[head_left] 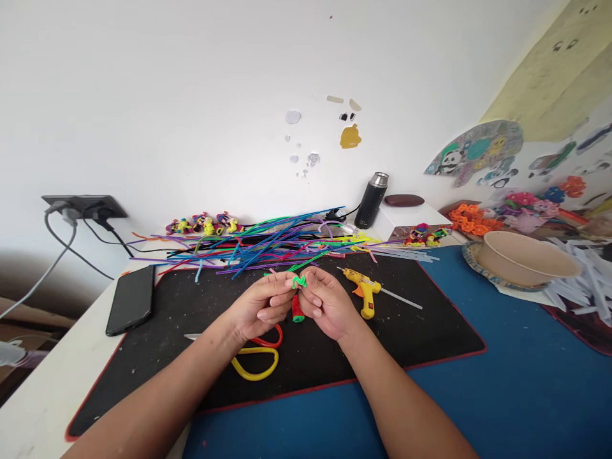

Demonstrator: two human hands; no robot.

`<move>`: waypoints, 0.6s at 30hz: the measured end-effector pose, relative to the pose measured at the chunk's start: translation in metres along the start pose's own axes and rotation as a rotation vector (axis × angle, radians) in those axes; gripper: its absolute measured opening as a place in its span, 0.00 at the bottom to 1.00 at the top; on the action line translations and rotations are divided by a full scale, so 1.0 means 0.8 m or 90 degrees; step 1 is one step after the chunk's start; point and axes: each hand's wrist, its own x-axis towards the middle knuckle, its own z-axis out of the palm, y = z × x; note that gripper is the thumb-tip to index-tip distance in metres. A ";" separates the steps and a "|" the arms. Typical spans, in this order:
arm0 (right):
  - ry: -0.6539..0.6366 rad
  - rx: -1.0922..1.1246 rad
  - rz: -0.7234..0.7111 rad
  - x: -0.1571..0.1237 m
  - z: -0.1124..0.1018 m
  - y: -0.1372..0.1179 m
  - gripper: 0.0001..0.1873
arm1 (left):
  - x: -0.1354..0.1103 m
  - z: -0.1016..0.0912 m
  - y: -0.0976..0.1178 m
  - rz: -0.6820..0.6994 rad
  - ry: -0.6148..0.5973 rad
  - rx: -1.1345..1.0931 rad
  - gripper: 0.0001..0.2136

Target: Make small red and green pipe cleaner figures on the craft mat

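Between my two hands is a short green pipe cleaner (299, 281), bent into a small wavy shape. My left hand (262, 305) pinches its left end, and my right hand (329, 302) pinches the other end. Just below the fingertips, a small red roll with a green end (298, 310) lies on the black mat (325, 357), partly covered by the fingers. Scissors with red and yellow handles (255, 364) rest under my left wrist, their blades partly hidden. To the right of my right hand lies a yellow glue gun (366, 292) with a glue stick in its back.
Loose pipe cleaners (268, 245) in many colours spread along the back. A phone (131, 299) lies at the left. Small colourful figures (203, 224) sit by the wall. At the right are a black flask (371, 200), a white box (406, 217) and a beige bowl (526, 258).
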 end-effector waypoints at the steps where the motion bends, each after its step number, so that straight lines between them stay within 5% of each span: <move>1: -0.001 0.006 -0.003 0.000 0.000 0.000 0.19 | 0.001 0.000 -0.003 -0.002 -0.002 -0.006 0.05; 18: 0.029 -0.029 0.005 0.002 -0.003 0.001 0.19 | -0.002 0.006 0.021 0.080 0.092 0.170 0.14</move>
